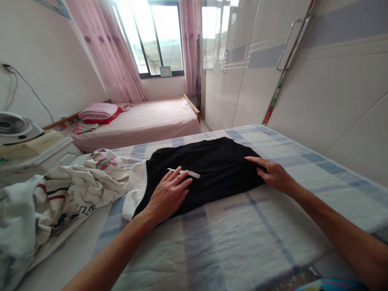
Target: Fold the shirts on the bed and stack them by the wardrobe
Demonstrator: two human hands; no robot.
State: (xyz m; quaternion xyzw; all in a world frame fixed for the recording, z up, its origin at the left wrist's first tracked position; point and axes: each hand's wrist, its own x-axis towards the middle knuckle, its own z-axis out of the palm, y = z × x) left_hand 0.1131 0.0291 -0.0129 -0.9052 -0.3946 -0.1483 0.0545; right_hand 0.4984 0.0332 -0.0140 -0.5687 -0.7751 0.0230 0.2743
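A black garment [212, 161] with a white section [136, 188] at its left end lies spread on the bed. My left hand [169, 194] rests flat on the black cloth with its fingers spread. Under those fingers runs a narrow white strip [194, 174], perhaps a label or drawstring; part of it is hidden. At the garment's right edge is my right hand [277, 176], its index finger stretched over the cloth and its thumb apart below. The remaining fingers of that hand are mostly hidden.
Crumpled cream clothing [81, 188] lies left of the garment on the blue-and-white checked bed sheet [242, 238]. A fan [18, 127] stands beyond it at the left. White wardrobe doors [339, 81] border the right side. Another bed [157, 117] stands below the window.
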